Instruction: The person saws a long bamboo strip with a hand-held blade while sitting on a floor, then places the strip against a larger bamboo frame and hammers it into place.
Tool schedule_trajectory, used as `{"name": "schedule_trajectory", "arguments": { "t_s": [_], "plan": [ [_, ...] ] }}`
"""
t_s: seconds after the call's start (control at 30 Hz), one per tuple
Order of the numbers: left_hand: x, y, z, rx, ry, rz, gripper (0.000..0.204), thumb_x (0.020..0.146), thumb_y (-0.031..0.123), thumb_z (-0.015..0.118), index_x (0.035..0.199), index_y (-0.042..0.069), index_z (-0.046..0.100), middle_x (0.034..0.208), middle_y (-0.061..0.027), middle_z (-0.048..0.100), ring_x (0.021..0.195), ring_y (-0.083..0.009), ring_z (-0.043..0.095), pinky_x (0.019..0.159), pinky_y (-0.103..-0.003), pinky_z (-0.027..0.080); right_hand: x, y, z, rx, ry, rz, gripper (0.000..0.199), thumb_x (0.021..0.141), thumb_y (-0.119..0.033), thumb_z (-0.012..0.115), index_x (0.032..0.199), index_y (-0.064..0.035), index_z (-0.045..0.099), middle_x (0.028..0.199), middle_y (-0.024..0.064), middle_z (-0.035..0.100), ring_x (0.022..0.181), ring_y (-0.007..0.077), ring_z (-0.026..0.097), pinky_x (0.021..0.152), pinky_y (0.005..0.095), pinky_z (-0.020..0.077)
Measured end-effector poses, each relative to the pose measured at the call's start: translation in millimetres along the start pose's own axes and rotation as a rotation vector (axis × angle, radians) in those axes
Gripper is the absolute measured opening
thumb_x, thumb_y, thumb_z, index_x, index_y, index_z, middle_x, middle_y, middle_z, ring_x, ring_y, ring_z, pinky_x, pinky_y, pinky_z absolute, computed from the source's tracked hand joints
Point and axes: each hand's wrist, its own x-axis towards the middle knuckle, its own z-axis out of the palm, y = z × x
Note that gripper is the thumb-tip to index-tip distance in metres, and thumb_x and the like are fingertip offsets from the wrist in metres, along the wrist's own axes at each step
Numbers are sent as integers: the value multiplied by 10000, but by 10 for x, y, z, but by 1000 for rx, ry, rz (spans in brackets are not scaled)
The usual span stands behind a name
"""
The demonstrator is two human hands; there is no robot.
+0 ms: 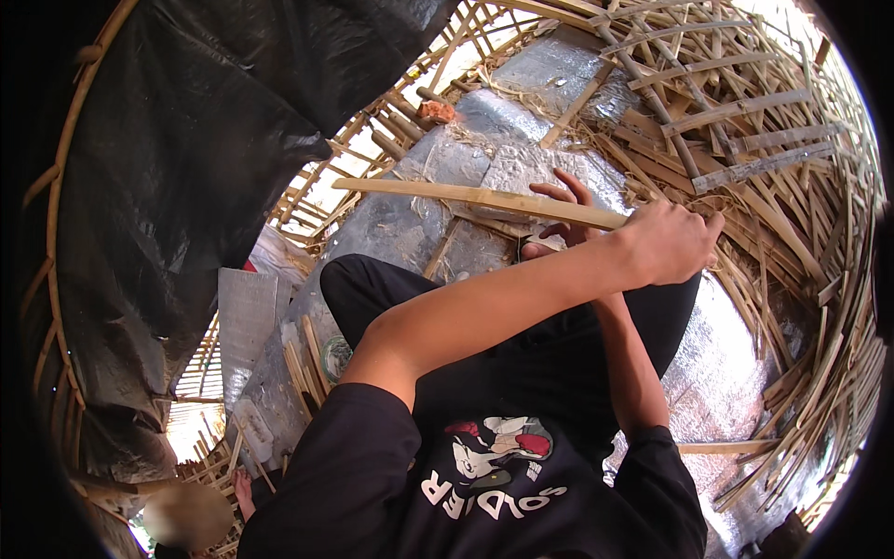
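Note:
A pale, flat bamboo strip (466,193) reaches from the left over my lap. My left forearm crosses my body to the right, and my left hand (672,240) is closed round the strip's right end. Behind the strip is my right hand (575,200), its fingers spread and partly hidden by the strip and my left arm. Near its palm a small whitish patch shows; what it is I cannot make out. Beyond the hands a rough grey block (521,170) lies on the silvery sheet (731,359) that covers the floor.
Bamboo strips are heaped at the right, with a slatted bamboo frame (717,102) on top. Several short strips (303,368) and a greenish roll (336,356) lie by my left knee. Black sheeting (186,158) hangs at the left. A person's hand or foot (244,489) shows at the lower left.

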Motion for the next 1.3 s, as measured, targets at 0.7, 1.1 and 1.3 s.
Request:
{"name": "schedule_trajectory", "arguments": {
  "t_s": [0.7, 1.1, 1.3],
  "plan": [
    [-3026, -2727, 1407, -183, -22, -1632, 943, 862, 700, 581, 1375, -89, 510, 1401, -294, 538, 1302, -405, 540, 1080, -483, 428, 104, -38, -1546, 201, 1113, -175, 488, 995, -442, 616, 1201, -12, 516, 1003, 158, 651, 872, 222, 679, 754, 306, 604],
    [-3024, -2927, 1580, -324, -175, -1418, 648, 700, 453, 861, 1126, -12, 712, 1206, -249, 680, 1148, -398, 652, 936, -464, 533, 104, -31, -1322, 2, 1067, -144, 425, 1003, -417, 613, 1169, -34, 537, 1047, 139, 673, 806, 193, 660, 719, 306, 600],
    [-2729, -2706, 1429, -242, -180, -1534, 425, 765, 215, 805, 1152, 62, 718, 1208, -210, 691, 1156, -369, 656, 954, -464, 539, 36, -71, -1483, 60, 1088, -126, 413, 1022, -417, 575, 1153, -32, 509, 1015, 176, 702, 812, 204, 655, 724, 316, 600]
  ]
}}
